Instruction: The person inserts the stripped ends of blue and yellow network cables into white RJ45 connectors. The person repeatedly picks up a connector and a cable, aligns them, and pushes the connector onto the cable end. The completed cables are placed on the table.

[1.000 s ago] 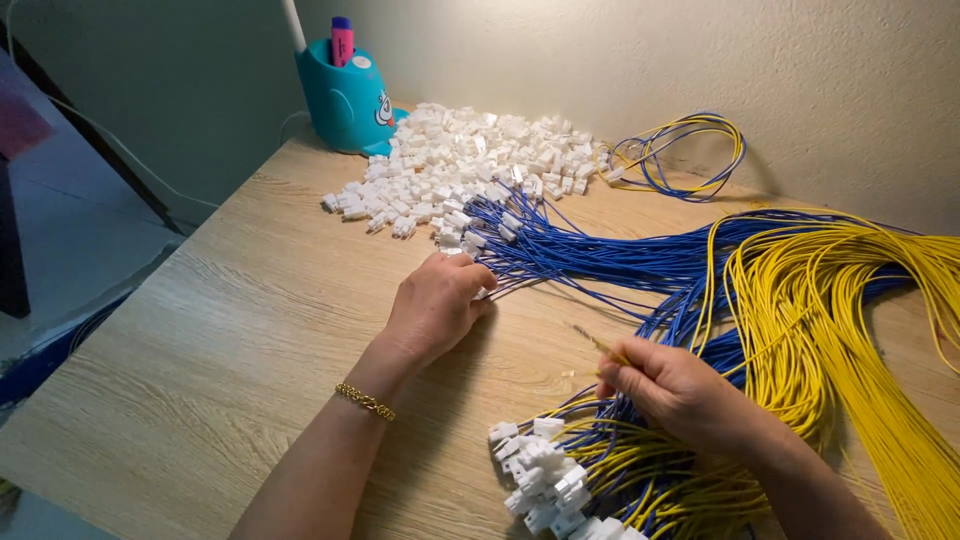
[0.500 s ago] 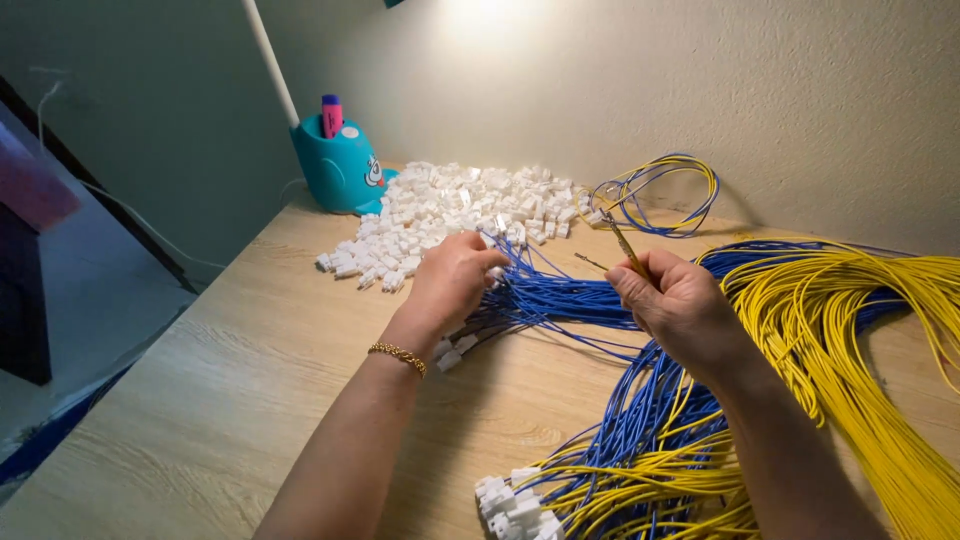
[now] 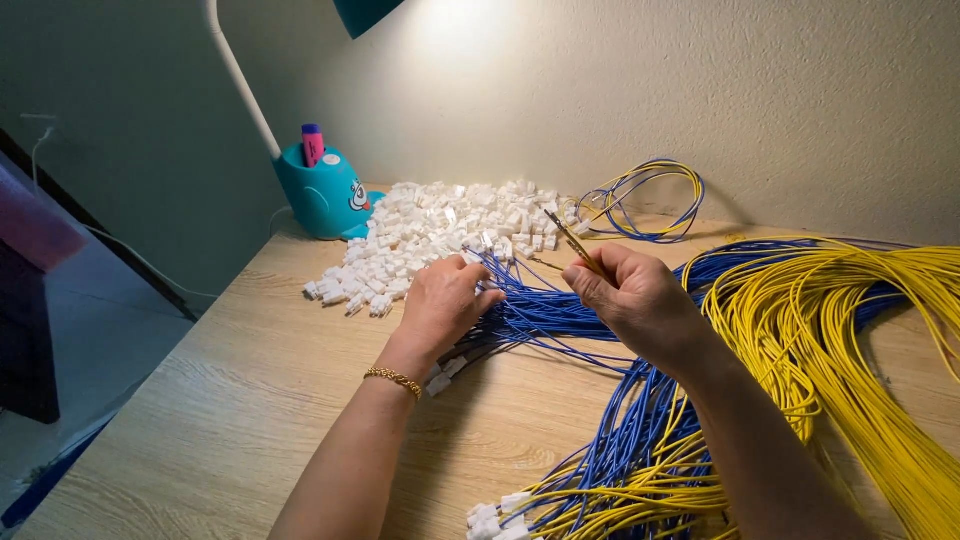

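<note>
My left hand (image 3: 444, 303), with a gold bracelet on the wrist, rests curled on the ends of the blue wire bundle (image 3: 560, 310), at the near edge of the pile of small white plastic connectors (image 3: 440, 235). My right hand (image 3: 635, 300) is raised over the blue wires and pinches a thin yellow wire (image 3: 572, 240) whose metal tip points up and left. A thick bundle of yellow wires (image 3: 850, 330) lies to the right of that hand. Finished wires with white connectors (image 3: 500, 512) lie at the bottom edge.
A teal desk lamp base (image 3: 325, 195) holding a pink marker stands at the back left, its white arm rising up. A small coil of yellow and blue wire (image 3: 645, 200) lies by the wall. The wooden table's (image 3: 250, 400) left edge drops to the floor.
My right hand has lifted from the finished wires near me up to the middle, carrying a yellow wire. My left hand has moved slightly toward the connector pile. The camera has tilted up.
</note>
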